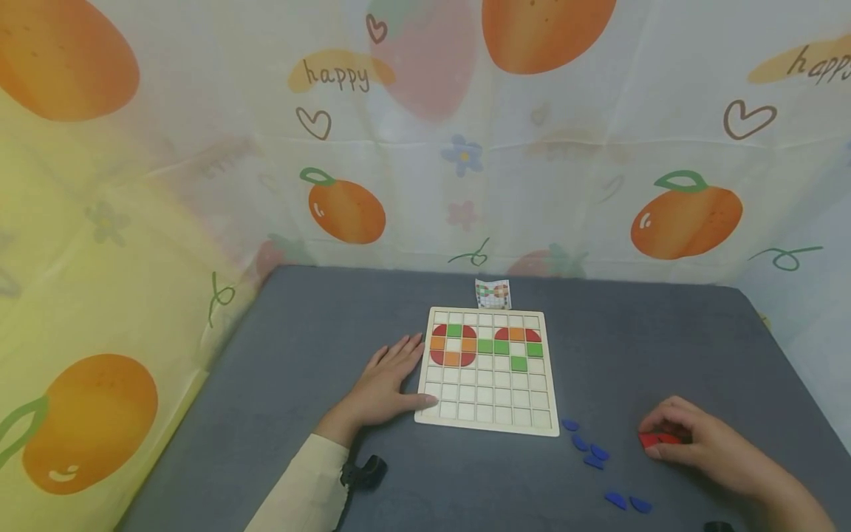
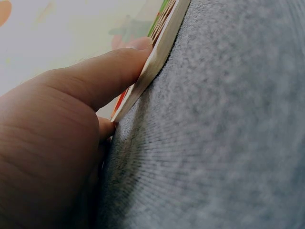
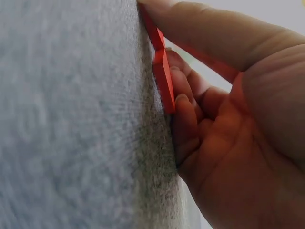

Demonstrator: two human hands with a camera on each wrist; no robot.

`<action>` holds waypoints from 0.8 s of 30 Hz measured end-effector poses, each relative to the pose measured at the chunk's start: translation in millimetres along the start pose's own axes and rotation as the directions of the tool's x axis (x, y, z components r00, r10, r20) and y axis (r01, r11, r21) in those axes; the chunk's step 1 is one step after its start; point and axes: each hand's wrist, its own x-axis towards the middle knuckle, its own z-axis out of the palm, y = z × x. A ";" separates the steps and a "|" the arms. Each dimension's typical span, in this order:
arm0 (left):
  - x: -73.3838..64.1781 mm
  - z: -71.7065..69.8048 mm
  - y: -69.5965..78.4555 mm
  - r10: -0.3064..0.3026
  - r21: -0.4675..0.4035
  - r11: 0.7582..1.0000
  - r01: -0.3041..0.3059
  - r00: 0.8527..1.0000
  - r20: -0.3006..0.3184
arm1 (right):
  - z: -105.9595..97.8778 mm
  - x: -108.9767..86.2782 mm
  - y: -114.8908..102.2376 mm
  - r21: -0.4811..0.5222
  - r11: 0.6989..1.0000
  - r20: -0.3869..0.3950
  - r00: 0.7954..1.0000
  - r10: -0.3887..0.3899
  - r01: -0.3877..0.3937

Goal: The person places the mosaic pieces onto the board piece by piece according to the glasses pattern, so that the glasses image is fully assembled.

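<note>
A wooden grid board (image 1: pixel 475 426) lies on the grey table, several of its squares filled with red, orange and green pieces. My left hand (image 1: pixel 385 388) rests at the board's left side with its fingers straight, the thumb lying on the frame near the lower left corner. In the left wrist view the thumb (image 2: pixel 102 74) touches the top of the board's edge (image 2: pixel 157 59). Off to the right, my right hand (image 1: pixel 705 447) pinches flat red pieces (image 1: pixel 654 440) between thumb and curled fingers, low over the table. The right wrist view shows a notched red piece (image 3: pixel 164 81) close to the cloth; the exact number is hidden.
Several blue pieces (image 1: pixel 579 442) are scattered between the board and my right hand, with more blue pieces (image 1: pixel 615 501) nearer the front. A small printed pattern card (image 1: pixel 493 294) stands behind the board. A fruit-patterned curtain (image 1: pixel 412 148) closes off the back.
</note>
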 end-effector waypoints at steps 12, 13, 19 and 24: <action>0.0 -1.5 1.1 -0.010 -0.001 1.000 0.010 1.000 0.009 | 5.3 4.8 -12.0 0.024 0.993 -0.059 0.992 0.114 -0.113; 0.2 -1.6 0.9 -0.010 -0.003 1.000 0.010 1.000 0.010 | 5.0 5.6 -14.4 0.034 0.990 -0.054 0.989 0.140 -0.138; 0.4 -3.7 1.3 -0.015 -0.006 1.000 0.015 1.000 0.016 | 3.1 11.9 -28.9 0.062 0.961 -0.041 0.962 0.271 -0.268; -0.1 -6.5 2.4 -0.016 -0.008 1.000 0.016 1.000 0.022 | 4.6 18.0 -36.7 0.008 0.955 -0.108 0.949 0.296 -0.297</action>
